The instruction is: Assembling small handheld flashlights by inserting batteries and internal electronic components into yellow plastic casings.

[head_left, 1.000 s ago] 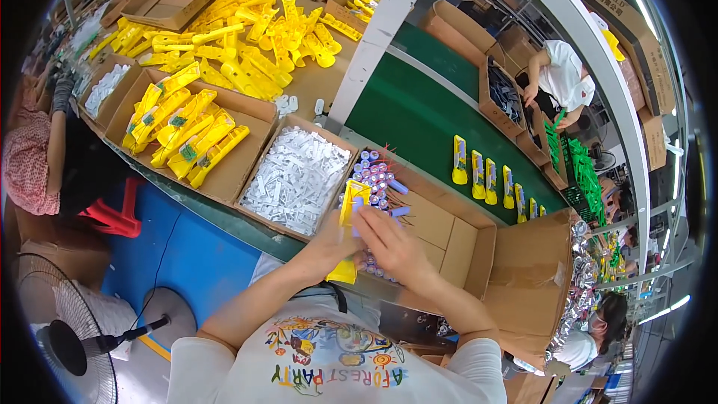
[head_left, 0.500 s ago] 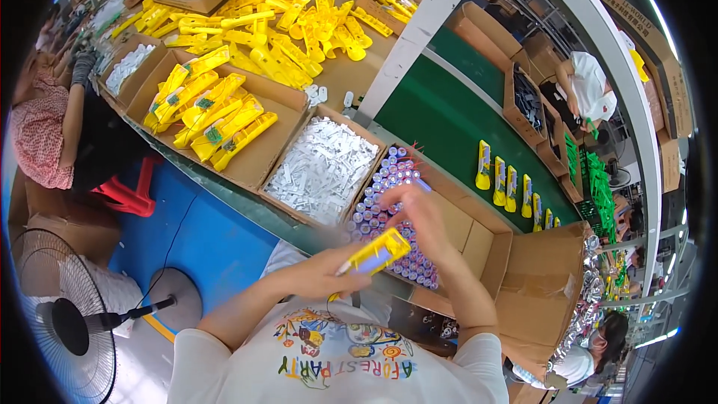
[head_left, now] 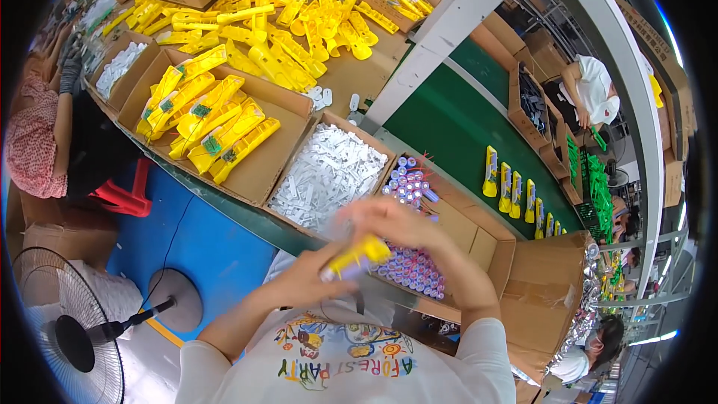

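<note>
Left hand (head_left: 305,277) grips yellow casing (head_left: 363,254); right hand (head_left: 396,221) (blurred, can't tell grip) swings from cells (head_left: 413,273) to beside it, likely joining in.

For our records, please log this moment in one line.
left hand: holds yellow elongated plastic housing | right hand: blurred, near white plastic strips | green surface: row of yellow housings

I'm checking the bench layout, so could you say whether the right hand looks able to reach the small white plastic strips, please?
Probably yes: the blurred right hand is by the open brown cardboard box, and most of the small white plastic strips lie uncovered; whether it is empty is unclear.
</note>
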